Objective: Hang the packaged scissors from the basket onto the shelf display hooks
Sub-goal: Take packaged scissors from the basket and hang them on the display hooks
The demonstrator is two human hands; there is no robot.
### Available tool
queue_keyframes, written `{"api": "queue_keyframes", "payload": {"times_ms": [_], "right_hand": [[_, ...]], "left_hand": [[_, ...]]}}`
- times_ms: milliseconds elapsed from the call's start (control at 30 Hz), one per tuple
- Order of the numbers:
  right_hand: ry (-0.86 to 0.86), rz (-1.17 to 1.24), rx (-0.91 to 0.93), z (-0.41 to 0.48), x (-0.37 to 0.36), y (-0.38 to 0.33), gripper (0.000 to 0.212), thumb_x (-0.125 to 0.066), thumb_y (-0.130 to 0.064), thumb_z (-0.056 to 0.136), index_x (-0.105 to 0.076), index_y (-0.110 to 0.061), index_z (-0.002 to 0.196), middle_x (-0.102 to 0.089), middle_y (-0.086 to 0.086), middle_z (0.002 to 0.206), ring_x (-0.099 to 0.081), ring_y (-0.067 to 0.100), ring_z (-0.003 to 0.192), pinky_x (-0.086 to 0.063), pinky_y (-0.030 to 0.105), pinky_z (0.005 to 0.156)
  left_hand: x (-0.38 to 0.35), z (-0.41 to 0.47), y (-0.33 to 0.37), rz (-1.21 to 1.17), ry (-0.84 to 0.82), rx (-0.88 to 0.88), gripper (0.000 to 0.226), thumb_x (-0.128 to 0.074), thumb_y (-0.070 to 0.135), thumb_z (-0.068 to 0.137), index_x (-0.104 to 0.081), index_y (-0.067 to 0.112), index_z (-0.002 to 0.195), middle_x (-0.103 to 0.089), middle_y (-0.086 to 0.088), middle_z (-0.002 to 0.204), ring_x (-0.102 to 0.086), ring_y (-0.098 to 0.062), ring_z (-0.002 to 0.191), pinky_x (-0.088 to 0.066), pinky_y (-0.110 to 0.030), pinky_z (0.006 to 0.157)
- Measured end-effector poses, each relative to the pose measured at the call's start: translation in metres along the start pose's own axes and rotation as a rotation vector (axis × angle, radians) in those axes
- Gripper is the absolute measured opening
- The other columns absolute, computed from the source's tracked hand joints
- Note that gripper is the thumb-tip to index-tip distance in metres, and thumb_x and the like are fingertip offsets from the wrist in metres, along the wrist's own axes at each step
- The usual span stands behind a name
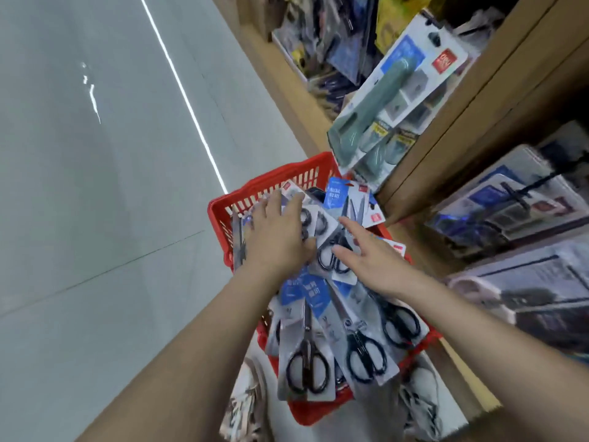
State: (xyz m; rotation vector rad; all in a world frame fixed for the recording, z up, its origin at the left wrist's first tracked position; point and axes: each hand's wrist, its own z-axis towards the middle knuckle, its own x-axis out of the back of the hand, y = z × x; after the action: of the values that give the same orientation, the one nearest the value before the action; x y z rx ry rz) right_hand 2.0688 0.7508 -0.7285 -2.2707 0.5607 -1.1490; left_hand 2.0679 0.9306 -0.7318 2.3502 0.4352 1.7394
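Across basket [219, 218], packaged scissors [307, 358] point blades away

Grey glossy floor [95, 218] w/ light streak [183, 94]; wooden shelving [478, 106] rt.

Scissor packs [331, 320] in basket [255, 193] — shelf [478, 100] rightward

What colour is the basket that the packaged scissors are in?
The basket is red, with slotted walls; the head view, the only one, shows it clearly.
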Motion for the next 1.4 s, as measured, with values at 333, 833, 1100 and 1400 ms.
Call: {"api": "queue_keyframes", "payload": {"times_ms": [333, 833, 1100, 1400], "right_hand": [[0.149, 0.379, -0.021, 0.027, -0.023, 0.003, 0.048, -0.051, -0.014, 0.100, -0.044, -0.017, 0.148, -0.052, 0.004, 0.145, -0.060, 0.015, 0.089, -0.046, 0.024, 0.075], [0.177, 0.481, -0.212, -0.019, 0.001, 0.036, 0.042, -0.080, -0.045, 0.078, -0.060, -0.015, 0.101, -0.059, 0.006, 0.081, -0.053, 0.012, 0.061, -0.044, 0.020, 0.044], [-0.053, 0.401, -0.096, -0.027, 0.039, 0.032, 0.069, -0.077, -0.057, 0.074, -0.067, 0.005, 0.102, -0.072, 0.026, 0.092, -0.071, 0.039, 0.085, -0.061, 0.041, 0.082], [-0.245, 0.679, -0.016, -0.043, 0.077, 0.039, 0.020, -0.056, -0.012, 0.098, -0.066, 0.002, 0.108, -0.063, 0.022, 0.098, -0.062, 0.031, 0.094, -0.058, 0.040, 0.083]], "left_hand": [[-0.022, -0.001, 0.004, 0.058, -0.190, 0.037, 0.081, -0.060, 0.050, 0.091, -0.017, 0.022, 0.154, -0.031, -0.014, 0.158, -0.022, -0.044, 0.144, -0.029, -0.060, 0.113], [-0.015, -0.043, 0.031, -0.240, -0.180, -0.260, 0.023, -0.072, 0.031, 0.086, -0.070, 0.021, 0.107, -0.069, 0.001, 0.106, -0.063, -0.016, 0.096, -0.051, -0.030, 0.084], [-0.019, -0.044, 0.034, -0.052, -0.120, -0.354, 0.100, -0.080, 0.025, 0.079, -0.015, 0.039, 0.153, -0.038, -0.003, 0.139, -0.056, -0.024, 0.114, -0.051, -0.036, 0.092], [0.006, -0.037, 0.051, 0.084, 0.143, -0.573, 0.071, -0.078, 0.027, 0.082, -0.042, 0.036, 0.142, -0.034, 0.003, 0.153, -0.031, -0.021, 0.138, -0.037, -0.038, 0.107]]}}
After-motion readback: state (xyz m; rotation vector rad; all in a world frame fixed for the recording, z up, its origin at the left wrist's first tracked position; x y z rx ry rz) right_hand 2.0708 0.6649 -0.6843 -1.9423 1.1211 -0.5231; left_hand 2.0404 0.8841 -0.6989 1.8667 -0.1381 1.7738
